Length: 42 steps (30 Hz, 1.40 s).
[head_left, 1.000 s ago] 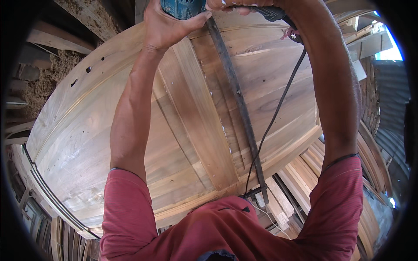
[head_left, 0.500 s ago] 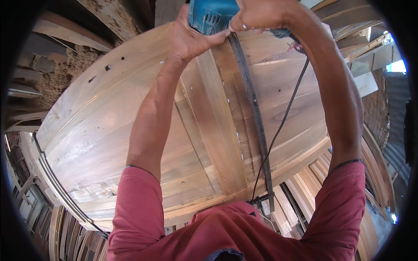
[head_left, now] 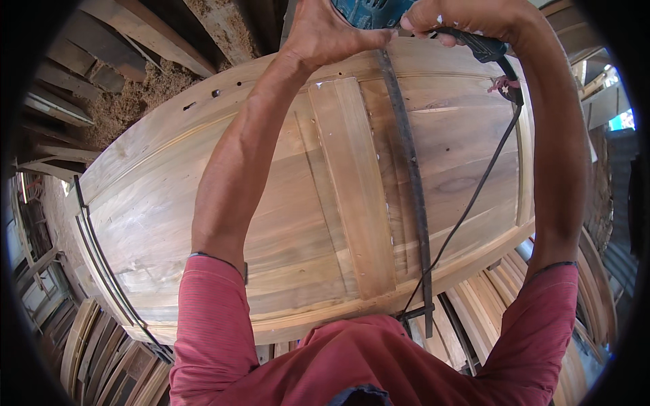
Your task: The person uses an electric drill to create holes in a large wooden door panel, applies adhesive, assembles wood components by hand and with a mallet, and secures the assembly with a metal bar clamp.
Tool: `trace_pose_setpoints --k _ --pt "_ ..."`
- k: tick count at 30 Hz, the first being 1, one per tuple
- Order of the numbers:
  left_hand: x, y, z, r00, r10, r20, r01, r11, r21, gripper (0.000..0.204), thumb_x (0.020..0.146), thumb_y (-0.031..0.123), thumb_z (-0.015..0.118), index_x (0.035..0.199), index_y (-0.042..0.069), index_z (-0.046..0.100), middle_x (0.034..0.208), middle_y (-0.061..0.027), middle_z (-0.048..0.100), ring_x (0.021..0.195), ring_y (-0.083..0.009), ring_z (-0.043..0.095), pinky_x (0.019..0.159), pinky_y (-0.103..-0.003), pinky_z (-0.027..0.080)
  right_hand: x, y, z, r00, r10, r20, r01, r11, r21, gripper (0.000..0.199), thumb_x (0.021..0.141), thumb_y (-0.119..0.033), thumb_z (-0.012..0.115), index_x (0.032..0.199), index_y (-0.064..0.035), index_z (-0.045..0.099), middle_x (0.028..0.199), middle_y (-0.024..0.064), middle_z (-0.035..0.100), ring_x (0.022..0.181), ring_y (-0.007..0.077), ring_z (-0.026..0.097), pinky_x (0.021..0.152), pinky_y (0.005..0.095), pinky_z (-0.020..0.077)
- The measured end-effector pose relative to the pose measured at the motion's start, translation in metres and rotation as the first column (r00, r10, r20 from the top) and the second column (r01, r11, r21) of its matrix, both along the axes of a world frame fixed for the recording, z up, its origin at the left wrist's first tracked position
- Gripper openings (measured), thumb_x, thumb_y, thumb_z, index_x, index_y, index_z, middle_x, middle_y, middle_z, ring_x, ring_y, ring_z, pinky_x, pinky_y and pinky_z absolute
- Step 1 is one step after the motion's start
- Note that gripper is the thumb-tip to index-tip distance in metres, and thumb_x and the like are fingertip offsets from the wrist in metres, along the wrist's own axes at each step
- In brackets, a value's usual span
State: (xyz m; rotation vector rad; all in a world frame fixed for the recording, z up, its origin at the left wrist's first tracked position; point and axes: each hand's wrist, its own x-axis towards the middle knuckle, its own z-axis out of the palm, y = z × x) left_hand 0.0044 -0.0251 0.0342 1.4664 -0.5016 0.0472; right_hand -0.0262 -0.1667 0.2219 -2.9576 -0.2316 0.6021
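Observation:
Both my arms reach forward over a wooden panel door (head_left: 264, 223). At the far edge I hold a blue corded power tool (head_left: 376, 12), whose upper part is cut off by the top of the view. My left hand (head_left: 332, 37) presses against the tool's left side, thumb stretched along its near face. My right hand (head_left: 467, 20) is closed on the tool, with the black cord-end grip (head_left: 479, 46) showing below its fingers. A dark metal bar clamp (head_left: 409, 155) lies across the door, passing under the tool.
The black power cord (head_left: 474, 203) runs over the door toward my body. More dark clamp bars (head_left: 105, 264) span the door's left end. Wood shavings (head_left: 145, 101) and timber lie beyond the far left edge. Stacked wooden strips (head_left: 481, 298) stand below the near right side.
The tool and both hands have shifted right and slightly up in the view. The door also appears shifted right and down. More of the cord-end grip now shows.

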Motion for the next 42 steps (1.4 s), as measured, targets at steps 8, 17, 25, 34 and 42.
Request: trace_pose_setpoints --k 8,17,25,34,42 --pt "-0.01 0.013 -0.002 0.998 0.045 -0.043 -0.035 0.978 0.208 0.046 0.066 0.02 0.09 0.106 0.005 0.072 0.096 -0.0036 0.075 0.086 -0.0121 0.069 0.08 -0.032 0.057 0.013 0.006 -0.01 0.985 0.043 -0.167 -0.039 0.999 0.027 0.027 0.076 -0.028 0.072 0.078 -0.0009 0.071 0.064 0.0061 0.065 0.059 0.0173 0.061 0.056 0.0354 0.0452" --pt "-0.014 0.027 -0.019 0.993 0.002 -0.122 0.006 0.998 0.062 0.05 0.067 0.023 0.09 0.11 0.007 0.071 0.098 -0.0029 0.074 0.09 -0.0117 0.069 0.082 -0.031 0.056 0.019 0.019 -0.028 0.976 0.093 -0.198 -0.082 0.995 0.062 0.031 0.079 -0.03 0.073 0.085 0.0004 0.073 0.069 0.008 0.068 0.064 0.0188 0.064 0.06 0.0351 0.0482" --pt "-0.014 0.026 -0.022 0.996 0.089 0.008 -0.087 0.95 0.3 0.058 0.067 0.03 0.091 0.116 0.008 0.069 0.103 -0.0036 0.074 0.092 -0.0134 0.07 0.084 -0.032 0.056 0.017 0.031 -0.031 0.982 -0.008 -0.19 0.003 1.0 -0.029 0.034 0.078 -0.029 0.074 0.09 0.0022 0.074 0.071 0.0115 0.069 0.068 0.0208 0.067 0.063 0.0349 0.05" --pt "-0.018 0.019 -0.051 0.995 0.085 0.058 -0.083 0.996 -0.028 0.084 0.064 0.023 0.099 0.131 0.004 0.054 0.12 -0.0069 0.067 0.109 -0.016 0.065 0.096 -0.035 0.055 0.01 0.02 -0.046 0.988 0.151 -0.045 -0.15 0.988 0.028 0.034 0.073 -0.024 0.075 0.089 0.0061 0.072 0.079 0.0247 0.071 0.076 0.0341 0.072 0.07 0.0425 0.0538" --pt "-0.011 0.018 -0.063 0.999 0.006 0.046 -0.001 0.995 -0.096 0.088 0.067 0.02 0.098 0.137 0.003 0.047 0.123 -0.0076 0.065 0.111 -0.0163 0.064 0.096 -0.036 0.054 0.004 0.03 -0.041 0.994 0.109 -0.015 -0.109 0.994 -0.026 0.033 0.073 -0.021 0.074 0.088 0.0083 0.072 0.082 0.0282 0.07 0.079 0.0365 0.072 0.073 0.0424 0.0543"
